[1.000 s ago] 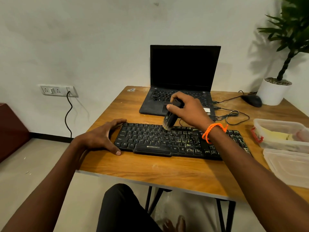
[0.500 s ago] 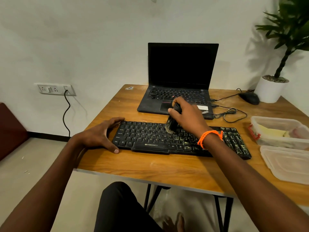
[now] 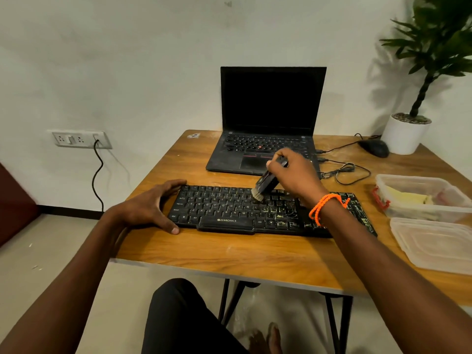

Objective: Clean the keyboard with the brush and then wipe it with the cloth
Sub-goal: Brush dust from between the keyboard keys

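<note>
A black keyboard lies across the wooden table, with pale dust on its right half. My right hand grips a dark brush tilted down to the left, its pale bristles touching the keys near the keyboard's upper middle. My left hand holds the keyboard's left end, fingers over the far corner and thumb at the near edge. A yellow cloth lies in a clear plastic box at the right.
An open black laptop stands behind the keyboard. A mouse, its coiled cable and a potted plant sit at the back right. A clear lid lies near the right front edge.
The brush stays near the keyboard's upper middle, making only small moves over the keys. My left hand keeps its hold on the left end. The camera has shifted slightly.
</note>
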